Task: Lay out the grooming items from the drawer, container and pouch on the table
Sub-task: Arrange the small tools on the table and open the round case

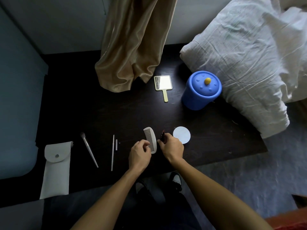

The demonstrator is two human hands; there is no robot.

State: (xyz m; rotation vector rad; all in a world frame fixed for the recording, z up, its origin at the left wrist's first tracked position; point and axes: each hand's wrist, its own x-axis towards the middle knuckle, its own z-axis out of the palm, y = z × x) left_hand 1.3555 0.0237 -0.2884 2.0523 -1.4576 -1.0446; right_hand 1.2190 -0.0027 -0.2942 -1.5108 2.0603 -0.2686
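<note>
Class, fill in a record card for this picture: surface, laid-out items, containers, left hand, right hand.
surface: dark table
laid out: brush, stick, cap, comb, disc, mirror
containers: pouch, flap down, far left; blue container, lid on, beside the pillow
left hand: pinches the comb's edge
right hand: grips a small dark red item, between comb and disc

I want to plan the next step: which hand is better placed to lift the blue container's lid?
Probably the right hand: the container stands to the right, lid on. It first must put down the small dark item it holds. The left hand, at the comb, is farther.
</note>
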